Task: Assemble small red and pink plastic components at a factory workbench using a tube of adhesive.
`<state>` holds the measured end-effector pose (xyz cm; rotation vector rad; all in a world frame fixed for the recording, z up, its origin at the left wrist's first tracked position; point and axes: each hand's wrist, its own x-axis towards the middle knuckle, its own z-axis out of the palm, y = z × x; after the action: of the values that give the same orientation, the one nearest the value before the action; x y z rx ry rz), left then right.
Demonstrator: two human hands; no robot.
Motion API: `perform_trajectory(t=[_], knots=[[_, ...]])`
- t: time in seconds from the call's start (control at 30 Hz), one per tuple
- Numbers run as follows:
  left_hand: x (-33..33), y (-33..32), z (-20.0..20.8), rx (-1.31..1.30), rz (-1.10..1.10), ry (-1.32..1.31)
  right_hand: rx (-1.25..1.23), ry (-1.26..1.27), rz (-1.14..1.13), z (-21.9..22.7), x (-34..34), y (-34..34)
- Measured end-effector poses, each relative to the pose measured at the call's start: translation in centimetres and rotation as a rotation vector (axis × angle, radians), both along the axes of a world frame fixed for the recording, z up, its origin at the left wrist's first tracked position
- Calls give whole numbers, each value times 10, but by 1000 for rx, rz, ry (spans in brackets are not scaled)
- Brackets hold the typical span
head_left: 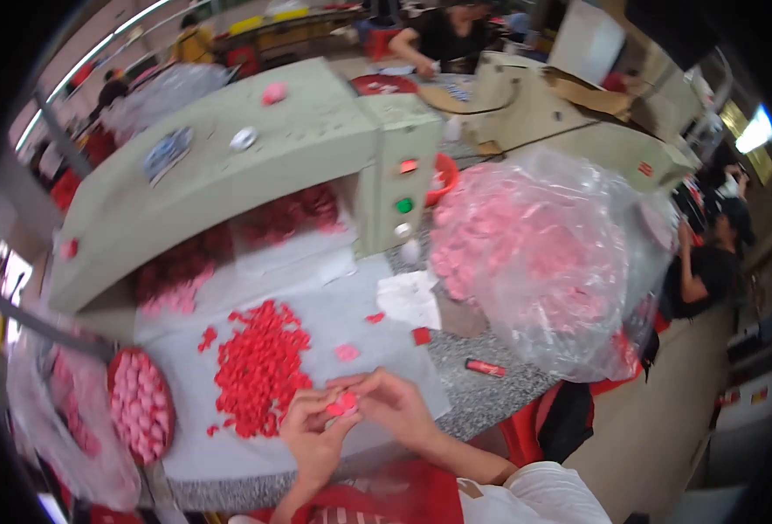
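My left hand (312,432) and my right hand (392,403) meet near the table's front edge, both pinching a small pink piece (342,404) between their fingertips. Just to the left of my hands lies a heap of small red pieces (259,367) spread on a white sheet (316,319). A single pink piece (346,352) lies on the sheet right above my hands.
A round red tray of pink pieces (140,404) sits at the left. A big clear bag of pink pieces (534,253) stands at the right. A pale green machine (229,175) with buttons fills the back. Other people work at the far top and right.
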<state>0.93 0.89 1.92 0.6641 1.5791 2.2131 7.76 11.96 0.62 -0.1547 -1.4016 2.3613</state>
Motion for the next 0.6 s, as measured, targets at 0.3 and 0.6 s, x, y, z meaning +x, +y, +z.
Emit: perform_trajectory(t=[0.3,0.6], knots=[[-4,-15,-8,54,-7,63,209,-126,96,26,0,-8],[-2,-16,-9,46,-15,77,314,-172,34,28,2,-12]])
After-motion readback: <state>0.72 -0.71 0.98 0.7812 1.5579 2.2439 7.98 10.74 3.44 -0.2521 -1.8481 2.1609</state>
